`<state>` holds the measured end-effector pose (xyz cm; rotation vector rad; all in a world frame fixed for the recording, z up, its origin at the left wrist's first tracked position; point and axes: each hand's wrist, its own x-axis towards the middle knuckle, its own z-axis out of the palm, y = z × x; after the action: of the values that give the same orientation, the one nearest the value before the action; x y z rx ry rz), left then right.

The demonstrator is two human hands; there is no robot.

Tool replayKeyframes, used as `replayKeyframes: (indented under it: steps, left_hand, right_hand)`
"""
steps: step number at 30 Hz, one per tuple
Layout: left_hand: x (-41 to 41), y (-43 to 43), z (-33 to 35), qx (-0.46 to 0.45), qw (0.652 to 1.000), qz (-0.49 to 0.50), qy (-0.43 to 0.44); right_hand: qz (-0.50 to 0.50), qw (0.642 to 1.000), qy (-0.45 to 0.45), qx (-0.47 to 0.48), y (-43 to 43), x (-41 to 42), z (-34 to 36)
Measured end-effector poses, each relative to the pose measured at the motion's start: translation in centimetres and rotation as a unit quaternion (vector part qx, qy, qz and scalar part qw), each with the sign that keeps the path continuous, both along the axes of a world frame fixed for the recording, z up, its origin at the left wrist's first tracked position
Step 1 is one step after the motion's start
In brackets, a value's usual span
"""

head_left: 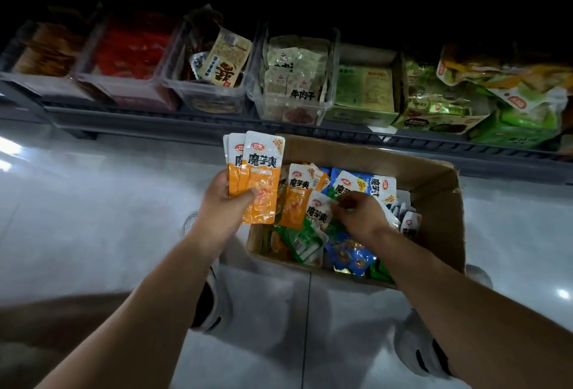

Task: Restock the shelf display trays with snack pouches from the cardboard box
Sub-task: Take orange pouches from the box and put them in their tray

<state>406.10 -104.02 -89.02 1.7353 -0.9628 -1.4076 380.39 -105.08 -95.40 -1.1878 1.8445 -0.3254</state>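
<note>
A cardboard box [434,190] stands on the floor, full of orange, green and blue snack pouches. My left hand [224,202] grips a small stack of orange pouches [257,171], held upright over the box's left edge. My right hand [359,213] reaches into the box, its fingers pinching a green-and-white pouch [317,210] among the loose ones. Another orange pouch [297,196] lies beside it. Clear shelf trays [204,91] with snacks stand in a row behind the box.
The low dark shelf [155,126] carries several clear trays and green cartons [362,94] of snacks, with loose bags [511,85] at the far right. My two shoes [210,295] stand on the pale tiled floor near the box.
</note>
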Motion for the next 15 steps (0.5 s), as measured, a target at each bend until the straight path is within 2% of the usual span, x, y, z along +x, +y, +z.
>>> replayKeyframes:
  steps: [5, 8, 12, 15]
  left_hand:
    - [0.3, -0.3, -0.8, 0.009, 1.0, 0.01, 0.007]
    - [0.5, -0.1, -1.1, 0.004, 1.0, 0.012, 0.014]
    - [0.7, 0.2, -1.1, -0.001, 0.999, 0.014, 0.03]
    - [0.7, 0.1, -1.3, 0.002, 0.999, 0.019, 0.033]
  right_hand:
    - [0.05, 0.998, 0.038, -0.026, -1.4, 2.5, -1.4]
    - [0.068, 0.996, 0.063, -0.004, -2.4, 4.8, -2.5]
    - [-0.004, 0.997, 0.082, 0.015, -3.1, 6.9, -3.9]
    - [-0.071, 0.997, 0.034, 0.02, -3.5, 7.1, -4.6]
